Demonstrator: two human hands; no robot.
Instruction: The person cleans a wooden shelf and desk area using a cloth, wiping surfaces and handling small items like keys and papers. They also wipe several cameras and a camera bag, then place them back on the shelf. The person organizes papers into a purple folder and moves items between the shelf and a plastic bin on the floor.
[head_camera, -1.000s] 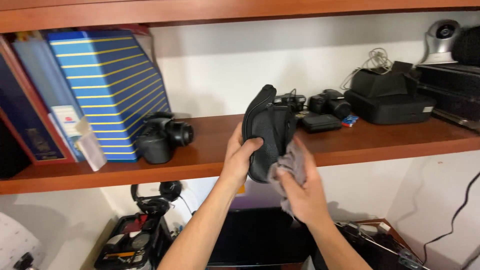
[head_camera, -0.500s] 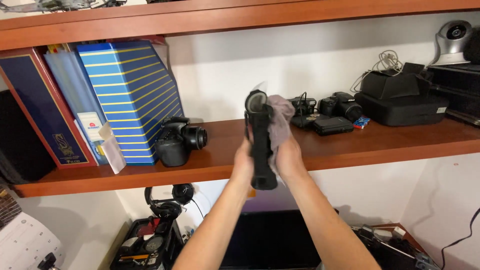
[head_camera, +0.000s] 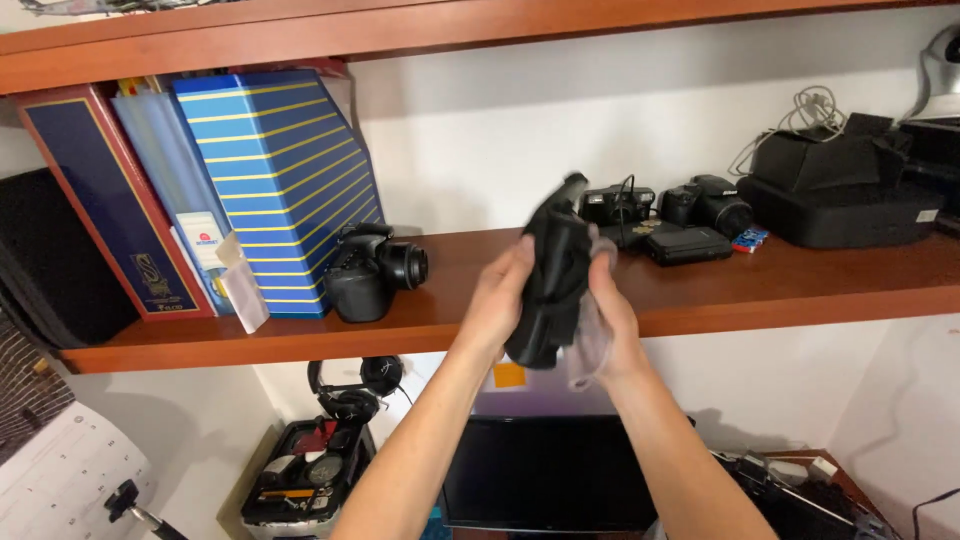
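My left hand (head_camera: 502, 296) grips a black padded camera pouch (head_camera: 553, 272) from its left side and holds it up in front of the wooden shelf (head_camera: 800, 290). My right hand (head_camera: 612, 312) presses a grey cloth (head_camera: 590, 340) against the pouch's right side. The cloth hangs down below my palm. The pouch is tilted, its top end leaning right, and it is slightly blurred.
On the shelf stand a black camera (head_camera: 372, 270) at left, a blue striped file box (head_camera: 285, 180) and binders (head_camera: 105, 200). Two more cameras (head_camera: 705, 203), a small black case (head_camera: 688, 245) and a black printer (head_camera: 850, 205) are at right. A dark monitor (head_camera: 545, 470) sits below.
The pouch has turned from upright to tilted. The cloth moved from the pouch's top down to its lower right side. The view shifted slightly left.
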